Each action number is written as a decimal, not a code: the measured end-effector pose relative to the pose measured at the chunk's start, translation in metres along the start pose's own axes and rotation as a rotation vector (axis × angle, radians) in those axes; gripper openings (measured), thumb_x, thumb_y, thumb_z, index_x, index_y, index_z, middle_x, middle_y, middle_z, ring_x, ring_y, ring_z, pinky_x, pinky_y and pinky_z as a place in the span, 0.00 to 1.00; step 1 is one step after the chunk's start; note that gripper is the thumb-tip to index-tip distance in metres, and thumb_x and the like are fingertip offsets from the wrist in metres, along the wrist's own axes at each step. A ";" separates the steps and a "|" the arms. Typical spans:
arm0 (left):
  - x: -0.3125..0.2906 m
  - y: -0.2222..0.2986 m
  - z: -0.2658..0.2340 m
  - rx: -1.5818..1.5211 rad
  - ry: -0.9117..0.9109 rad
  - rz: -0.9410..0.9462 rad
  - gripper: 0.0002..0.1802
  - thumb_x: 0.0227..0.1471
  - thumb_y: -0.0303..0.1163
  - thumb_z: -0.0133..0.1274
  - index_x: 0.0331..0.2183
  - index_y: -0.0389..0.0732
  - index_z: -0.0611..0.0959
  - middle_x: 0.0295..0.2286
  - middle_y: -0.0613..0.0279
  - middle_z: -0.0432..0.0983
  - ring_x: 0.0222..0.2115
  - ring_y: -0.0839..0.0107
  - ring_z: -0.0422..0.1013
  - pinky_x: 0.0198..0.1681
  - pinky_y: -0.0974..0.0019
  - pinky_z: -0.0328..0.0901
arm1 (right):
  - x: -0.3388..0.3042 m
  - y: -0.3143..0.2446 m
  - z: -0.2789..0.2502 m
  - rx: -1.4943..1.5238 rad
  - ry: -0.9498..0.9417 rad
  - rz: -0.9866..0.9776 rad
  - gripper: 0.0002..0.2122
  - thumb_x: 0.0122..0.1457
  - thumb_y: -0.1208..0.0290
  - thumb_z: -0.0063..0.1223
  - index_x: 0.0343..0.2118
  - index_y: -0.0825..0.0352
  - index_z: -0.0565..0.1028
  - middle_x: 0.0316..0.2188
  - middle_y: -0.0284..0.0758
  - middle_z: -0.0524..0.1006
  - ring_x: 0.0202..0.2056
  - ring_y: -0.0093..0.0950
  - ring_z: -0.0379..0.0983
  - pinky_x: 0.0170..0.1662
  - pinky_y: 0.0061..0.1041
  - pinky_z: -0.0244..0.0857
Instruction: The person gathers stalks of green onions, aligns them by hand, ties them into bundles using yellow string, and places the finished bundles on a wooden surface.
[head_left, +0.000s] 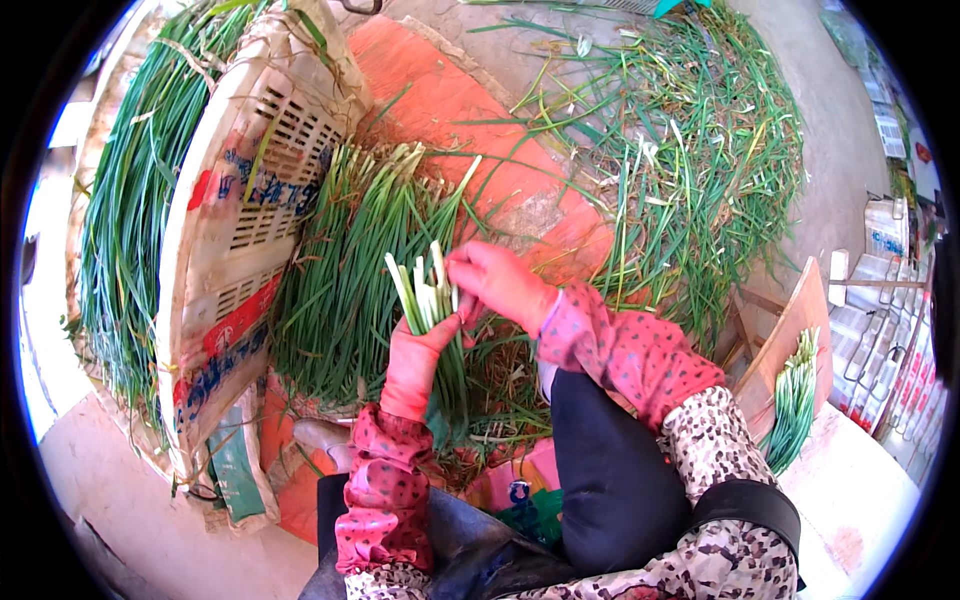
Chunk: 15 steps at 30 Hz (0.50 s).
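Both hands wear pink gloves. My left hand is closed round a small bunch of garlic chives, pale cut ends up and green leaves hanging down past my wrist. Against the bunch's right side, my right hand is bent with thumb and fingers pinched at a white stalk; its lower fingertips are partly hidden. Just beyond my left hand lies a thick heap of garlic chives, white ends pointing away from me.
A white slatted plastic crate stands on edge at left, with more chives behind it. Discarded leaves cover the floor at far right. An orange sheet lies beneath. A tidy bundle leans on a wooden board at right.
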<state>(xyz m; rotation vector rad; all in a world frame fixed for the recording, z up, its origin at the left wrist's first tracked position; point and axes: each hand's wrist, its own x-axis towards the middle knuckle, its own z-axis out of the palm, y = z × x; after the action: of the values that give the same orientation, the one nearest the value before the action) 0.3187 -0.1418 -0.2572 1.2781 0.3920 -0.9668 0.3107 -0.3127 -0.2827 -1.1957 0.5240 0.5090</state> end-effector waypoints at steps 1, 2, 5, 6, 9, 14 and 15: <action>0.006 0.001 -0.007 -0.006 0.016 -0.078 0.12 0.50 0.23 0.54 0.39 0.34 0.77 0.29 0.59 0.77 0.26 0.70 0.74 0.28 0.69 0.70 | 0.014 -0.004 -0.008 -0.124 0.112 -0.091 0.14 0.57 0.63 0.51 0.37 0.71 0.73 0.23 0.36 0.76 0.24 0.24 0.75 0.26 0.25 0.68; 0.009 0.003 -0.006 0.000 0.007 -0.119 0.12 0.49 0.23 0.54 0.39 0.33 0.77 0.28 0.58 0.78 0.25 0.69 0.75 0.28 0.69 0.70 | 0.034 0.001 -0.027 -0.173 0.266 -0.086 0.15 0.56 0.60 0.51 0.36 0.70 0.74 0.23 0.37 0.77 0.25 0.25 0.75 0.28 0.27 0.69; 0.008 0.001 -0.019 0.013 0.007 -0.162 0.12 0.48 0.23 0.54 0.37 0.31 0.78 0.27 0.57 0.78 0.24 0.70 0.75 0.27 0.69 0.70 | 0.079 -0.009 -0.039 -0.412 0.519 0.019 0.18 0.54 0.54 0.51 0.35 0.68 0.75 0.24 0.39 0.78 0.27 0.30 0.76 0.32 0.32 0.69; 0.011 0.001 -0.017 0.010 -0.012 -0.162 0.11 0.48 0.23 0.55 0.37 0.31 0.78 0.26 0.57 0.78 0.24 0.70 0.74 0.27 0.69 0.70 | 0.088 -0.016 -0.043 -0.519 0.588 0.068 0.19 0.54 0.53 0.51 0.34 0.68 0.76 0.25 0.39 0.78 0.27 0.32 0.76 0.33 0.33 0.69; 0.013 0.000 0.007 0.065 -0.022 -0.156 0.10 0.47 0.24 0.55 0.35 0.31 0.79 0.25 0.57 0.77 0.24 0.71 0.74 0.27 0.70 0.70 | 0.128 0.012 -0.074 -0.783 0.602 -0.033 0.22 0.52 0.49 0.51 0.34 0.68 0.76 0.26 0.40 0.79 0.29 0.37 0.75 0.37 0.37 0.67; -0.030 0.061 -0.009 0.032 0.210 -0.113 0.09 0.47 0.26 0.55 0.33 0.33 0.80 0.25 0.58 0.78 0.23 0.73 0.73 0.27 0.71 0.69 | 0.088 -0.009 -0.069 -0.169 0.277 -0.118 0.09 0.56 0.69 0.51 0.35 0.70 0.74 0.20 0.31 0.73 0.19 0.20 0.72 0.21 0.18 0.66; -0.031 0.071 -0.009 0.072 0.162 -0.011 0.11 0.46 0.27 0.55 0.34 0.33 0.81 0.27 0.59 0.78 0.24 0.74 0.73 0.28 0.71 0.68 | 0.073 -0.013 -0.071 -0.153 0.223 -0.149 0.09 0.57 0.69 0.51 0.36 0.69 0.73 0.20 0.31 0.73 0.19 0.20 0.72 0.21 0.19 0.66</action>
<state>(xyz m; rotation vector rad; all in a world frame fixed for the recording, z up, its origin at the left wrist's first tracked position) 0.3588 -0.1224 -0.1934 1.4259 0.4945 -0.8960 0.3678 -0.3775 -0.3384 -1.4365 0.5887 0.2937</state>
